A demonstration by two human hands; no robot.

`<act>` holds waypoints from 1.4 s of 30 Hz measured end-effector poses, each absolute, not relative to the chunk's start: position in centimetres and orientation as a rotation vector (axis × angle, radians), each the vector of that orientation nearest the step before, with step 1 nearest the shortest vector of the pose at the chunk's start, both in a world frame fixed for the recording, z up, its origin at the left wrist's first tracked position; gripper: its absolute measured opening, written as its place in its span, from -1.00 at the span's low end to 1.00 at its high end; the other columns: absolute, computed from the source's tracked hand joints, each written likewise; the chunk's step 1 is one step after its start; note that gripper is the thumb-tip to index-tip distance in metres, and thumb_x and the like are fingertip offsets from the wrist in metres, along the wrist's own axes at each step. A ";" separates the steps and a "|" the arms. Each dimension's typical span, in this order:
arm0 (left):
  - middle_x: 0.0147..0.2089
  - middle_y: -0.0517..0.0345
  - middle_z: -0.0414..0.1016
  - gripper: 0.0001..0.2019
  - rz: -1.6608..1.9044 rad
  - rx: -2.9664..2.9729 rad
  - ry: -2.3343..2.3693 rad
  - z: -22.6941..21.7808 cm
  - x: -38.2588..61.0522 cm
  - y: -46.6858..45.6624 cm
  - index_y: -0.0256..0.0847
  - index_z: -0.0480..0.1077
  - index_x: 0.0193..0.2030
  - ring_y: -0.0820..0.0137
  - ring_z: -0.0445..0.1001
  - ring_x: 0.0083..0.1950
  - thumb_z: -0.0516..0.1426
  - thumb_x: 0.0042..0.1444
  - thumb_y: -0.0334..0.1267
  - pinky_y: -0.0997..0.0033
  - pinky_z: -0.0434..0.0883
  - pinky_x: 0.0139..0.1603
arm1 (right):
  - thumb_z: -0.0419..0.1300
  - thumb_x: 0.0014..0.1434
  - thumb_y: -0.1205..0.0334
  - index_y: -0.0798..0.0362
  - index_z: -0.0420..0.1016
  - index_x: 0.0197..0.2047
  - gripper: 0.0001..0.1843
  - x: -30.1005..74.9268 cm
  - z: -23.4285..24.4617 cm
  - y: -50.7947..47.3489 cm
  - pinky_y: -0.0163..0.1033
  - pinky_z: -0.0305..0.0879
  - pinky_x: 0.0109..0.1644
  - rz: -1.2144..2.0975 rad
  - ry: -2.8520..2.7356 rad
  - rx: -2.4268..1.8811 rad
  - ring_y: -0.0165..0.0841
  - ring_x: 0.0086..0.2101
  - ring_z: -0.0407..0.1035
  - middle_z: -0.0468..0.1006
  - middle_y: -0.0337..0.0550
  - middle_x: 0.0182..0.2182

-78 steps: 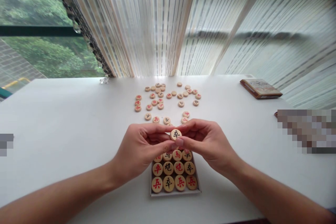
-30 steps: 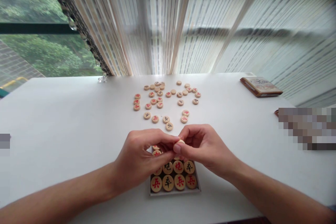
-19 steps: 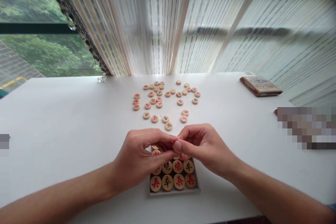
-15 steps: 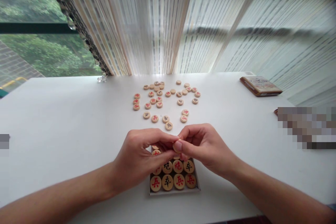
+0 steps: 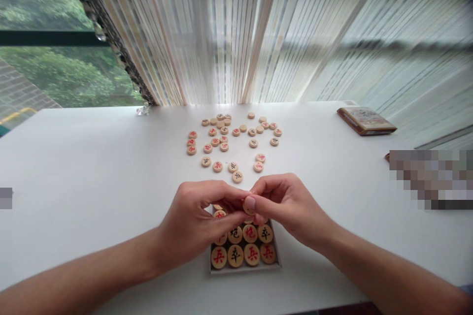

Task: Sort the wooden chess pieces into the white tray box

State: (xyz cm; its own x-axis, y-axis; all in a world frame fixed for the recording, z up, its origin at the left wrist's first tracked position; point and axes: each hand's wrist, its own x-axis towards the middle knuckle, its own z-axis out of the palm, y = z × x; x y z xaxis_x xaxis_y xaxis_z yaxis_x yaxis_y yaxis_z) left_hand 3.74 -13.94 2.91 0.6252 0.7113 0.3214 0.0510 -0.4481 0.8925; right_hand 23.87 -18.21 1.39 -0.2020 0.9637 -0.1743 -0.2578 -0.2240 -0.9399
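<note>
My left hand and my right hand meet over a shallow box. Between their fingertips is one round wooden xiangqi piece, mostly covered by fingers; both hands are closed on it. Below them, xiangqi pieces lie in rows in the box, with red or black characters facing up. Its front row has a black piece among red ones, such as the red piece. The back part of the box is hidden by my hands.
Loose xiangqi pieces are scattered over the white table beyond my hands, some face down. A flat printed box lies at the back right. A blurred-out item sits at the right edge. String curtains hang behind the table.
Hands, held piece and box stay almost where they were. The view has shifted very slightly.
</note>
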 end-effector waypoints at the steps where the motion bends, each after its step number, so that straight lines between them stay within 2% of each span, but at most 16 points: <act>1: -0.29 0.20 0.75 -0.83 0.864 1.882 0.612 2.9 3.7 -13.9 -0.21 0.71 -0.12 0.53 0.68 -0.32 0.39 0.17 -0.50 0.72 0.56 -0.27 | 0.63 0.00 0.13 0.14 0.69 -0.44 -0.70 23.9 1.4 -18.2 -0.44 0.32 -0.43 1.600 -1.039 -1.041 -0.51 -0.56 0.41 0.60 -0.22 -0.61; 4: -0.28 0.16 0.76 -0.82 0.847 1.803 0.626 2.8 3.6 -13.8 -0.22 0.71 -0.11 0.50 0.69 -0.31 0.40 0.16 -0.48 0.70 0.58 -0.27 | 0.54 0.15 0.09 0.14 0.74 -0.37 -0.73 24.2 1.1 -18.1 -0.42 0.35 -0.40 1.585 -1.091 -0.989 -0.50 -0.54 0.42 0.59 -0.21 -0.60; 7: -0.27 0.13 0.77 -0.77 0.844 1.734 0.632 2.8 3.7 -13.6 -0.20 0.71 -0.06 0.47 0.71 -0.30 0.41 0.14 -0.48 0.68 0.59 -0.27 | 0.53 0.17 0.13 0.13 0.77 -0.28 -0.78 24.4 1.0 -17.9 -0.43 0.39 -0.37 1.621 -1.082 -0.922 -0.50 -0.51 0.45 0.62 -0.21 -0.56; 10: -0.29 0.11 0.76 -0.76 0.845 1.695 0.647 2.8 3.7 -13.5 -0.22 0.71 -0.06 0.46 0.72 -0.30 0.42 0.13 -0.48 0.67 0.60 -0.27 | 0.63 0.01 0.23 0.12 0.75 -0.25 -0.74 24.4 1.2 -18.0 -0.44 0.41 -0.38 1.693 -1.009 -0.913 -0.49 -0.49 0.48 0.65 -0.20 -0.50; 13: -0.29 0.10 0.76 -0.79 0.862 1.719 0.681 2.7 3.7 -13.6 -0.26 0.70 -0.09 0.44 0.72 -0.31 0.42 0.12 -0.47 0.65 0.62 -0.28 | 0.70 -0.19 0.33 0.13 0.70 -0.34 -0.65 24.0 1.6 -18.1 -0.46 0.39 -0.43 1.733 -0.918 -0.932 -0.50 -0.50 0.46 0.63 -0.25 -0.51; 16: -0.30 0.11 0.75 -0.81 0.881 1.800 0.681 2.6 3.6 -13.8 -0.27 0.70 -0.11 0.45 0.71 -0.33 0.41 0.12 -0.47 0.66 0.61 -0.31 | 0.72 -0.27 0.36 0.14 0.65 -0.42 -0.62 23.6 1.9 -18.2 -0.47 0.37 -0.45 1.727 -0.883 -0.957 -0.54 -0.54 0.41 0.60 -0.29 -0.55; 23: -0.28 0.07 0.76 -0.83 0.866 1.811 0.620 2.8 3.9 -13.9 -0.29 0.67 -0.07 0.45 0.71 -0.30 0.35 0.20 -0.47 0.63 0.62 -0.25 | 0.69 -0.12 0.18 0.14 0.67 -0.40 -0.66 23.8 1.8 -18.2 -0.42 0.34 -0.48 1.666 -0.992 -0.977 -0.50 -0.57 0.41 0.59 -0.25 -0.59; 27: -0.24 0.05 0.76 -0.75 0.875 1.753 0.569 2.7 3.9 -13.9 -0.31 0.64 -0.05 0.43 0.72 -0.27 0.38 0.12 -0.54 0.61 0.65 -0.19 | 0.65 -0.04 0.11 0.13 0.71 -0.38 -0.68 23.9 1.9 -18.3 -0.41 0.39 -0.45 1.622 -1.043 -0.963 -0.47 -0.54 0.45 0.62 -0.21 -0.56; 30: -0.23 0.08 0.76 -0.72 0.855 1.694 0.567 2.6 3.9 -13.9 -0.29 0.64 -0.05 0.44 0.73 -0.26 0.40 0.10 -0.57 0.63 0.65 -0.17 | 0.63 0.00 0.10 0.12 0.74 -0.34 -0.70 23.9 2.0 -18.4 -0.41 0.41 -0.42 1.600 -1.075 -0.953 -0.47 -0.52 0.46 0.63 -0.19 -0.52; 36: -0.26 0.08 0.75 -0.85 0.814 1.515 0.602 3.1 4.1 -13.6 -0.29 0.65 -0.09 0.38 0.75 -0.24 0.36 0.20 -0.48 0.58 0.68 -0.19 | 0.57 0.12 0.06 0.10 0.81 -0.18 -0.71 24.2 1.8 -18.3 -0.35 0.48 -0.36 1.519 -1.154 -0.951 -0.42 -0.46 0.49 0.67 -0.12 -0.47; 42: -0.20 0.05 0.75 -0.87 0.875 1.560 0.684 3.3 4.1 -13.5 -0.28 0.68 -0.10 0.38 0.73 -0.19 0.36 0.22 -0.42 0.56 0.68 -0.14 | 0.59 0.10 0.14 0.06 0.79 -0.08 -0.68 24.1 1.5 -18.4 -0.29 0.57 -0.30 1.431 -1.203 -0.951 -0.37 -0.42 0.56 0.73 -0.10 -0.38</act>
State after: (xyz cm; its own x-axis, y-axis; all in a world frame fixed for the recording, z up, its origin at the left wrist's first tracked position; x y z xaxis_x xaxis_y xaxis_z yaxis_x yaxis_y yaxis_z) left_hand 4.06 -13.52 3.28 0.5502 0.8191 0.1621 -0.0412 -0.1673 0.9850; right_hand 24.14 -18.42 1.49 -0.1938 0.9806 0.0308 -0.1990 -0.0085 -0.9800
